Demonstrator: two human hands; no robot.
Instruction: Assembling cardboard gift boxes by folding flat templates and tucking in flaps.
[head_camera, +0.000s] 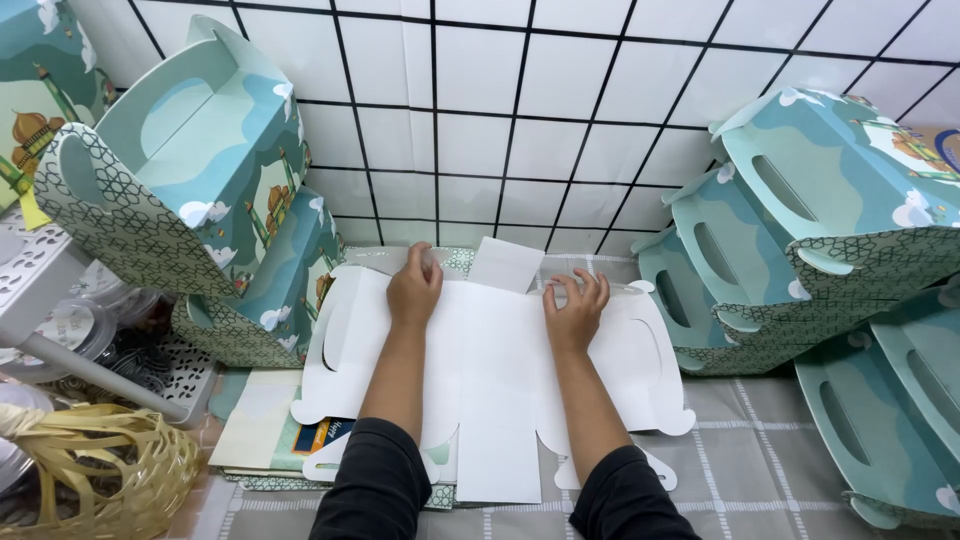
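Head view looks down on a flat white box blank (500, 370), die-cut with handle holes and tabs, lying unfolded with its plain side up on a grey checked tablecloth (760, 470). Both hands press on the far half of this blank. Left hand (414, 288) lies palm down near the blank's far edge, fingers close together and bent over a fold line, gripping nothing. Right hand (574, 308) rests just right of the blank's middle, fingers spread and flat on the card, also closed on nothing. A small square flap (505, 265) stands up from the blank's far edge between the two hands. Under the blank's near left corner sits a stack of more flat blanks (262, 430). Left of the blank lean folded teal carrier boxes (190, 160) with patterned sides; right of it stands a row of similar teal boxes (800, 250). Beyond the blank rises a white tiled wall (520, 130). A woven basket (100, 470) sits at the near left.
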